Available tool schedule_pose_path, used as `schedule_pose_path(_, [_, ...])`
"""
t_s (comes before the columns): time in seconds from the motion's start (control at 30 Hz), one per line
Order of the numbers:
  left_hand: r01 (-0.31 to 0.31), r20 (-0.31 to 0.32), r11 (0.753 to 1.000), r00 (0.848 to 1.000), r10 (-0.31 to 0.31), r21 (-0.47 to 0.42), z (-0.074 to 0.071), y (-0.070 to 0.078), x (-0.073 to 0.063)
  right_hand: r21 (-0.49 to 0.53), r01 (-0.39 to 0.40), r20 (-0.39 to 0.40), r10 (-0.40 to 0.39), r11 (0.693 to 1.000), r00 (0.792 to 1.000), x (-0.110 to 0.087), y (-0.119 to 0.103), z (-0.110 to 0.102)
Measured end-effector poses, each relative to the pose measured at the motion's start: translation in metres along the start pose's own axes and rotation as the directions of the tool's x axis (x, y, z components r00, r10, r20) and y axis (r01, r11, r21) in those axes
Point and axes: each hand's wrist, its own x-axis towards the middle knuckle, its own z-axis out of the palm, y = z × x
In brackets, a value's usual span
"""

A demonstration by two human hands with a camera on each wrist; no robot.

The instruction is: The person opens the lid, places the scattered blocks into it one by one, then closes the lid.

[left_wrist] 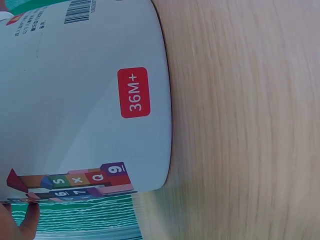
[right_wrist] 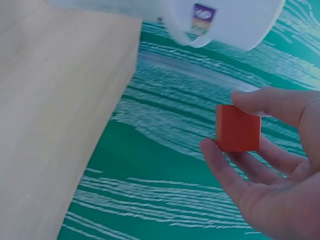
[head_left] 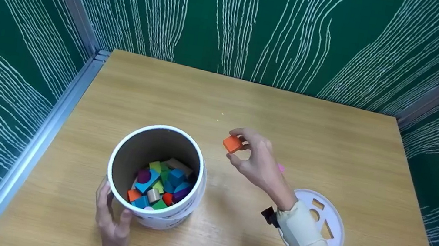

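Observation:
An orange cube block (head_left: 232, 144) is pinched between the thumb and fingers of my right hand (head_left: 259, 163), above the table to the right of the bucket. The right wrist view shows the same red-orange cube (right_wrist: 239, 128) held at the fingertips. My left hand (head_left: 112, 222) rests against the outside of a white round bucket (head_left: 188, 206) at its near left, thumb and fingers spread along the wall. Inside the open bucket lie several coloured wooden blocks (head_left: 159, 186). The left wrist view has the bucket's printed side (left_wrist: 75, 110), with a fingertip touching it at the lower left.
A white lid (head_left: 339, 216) with shaped holes lies on the wooden table (head_left: 190, 87), partly under my right forearm. A small pink piece (head_left: 281, 168) shows behind the right wrist. Green walls (head_left: 201, 14) with white lines stand round the table.

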Motion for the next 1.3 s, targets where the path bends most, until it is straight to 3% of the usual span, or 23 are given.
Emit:
schedule_pose_path(0.27, [-0.034, 0.002, 0.999, 0.999, 0.034, -0.01, 0.0, -0.001, 0.001, -0.003, 0.08, 0.012, -0.08, 0.997, 0.997, 0.0, -0.019, 0.001])
schedule_pose_path(0.6, [0.0, 0.031, 1.0, 1.0, -0.001, 0.014, -0.004, 0.002, 0.001, 0.011, 0.118, 0.078, -0.119, 0.993, 0.99, -0.001, -0.04, 0.003])
schedule_pose_path(0.93, [0.014, 0.031, 1.0, 0.999, -0.015, 0.023, -0.006, -0.008, -0.001, 0.044, 0.155, 0.145, -0.16, 0.987, 0.976, 0.001, -0.06, 0.013])
schedule_pose_path(1.3, [-0.013, 0.007, 1.0, 1.0, 0.013, 0.008, -0.003, 0.004, 0.002, 0.044, 0.195, 0.217, -0.2, 0.98, 0.955, 0.0, -0.07, 0.028])
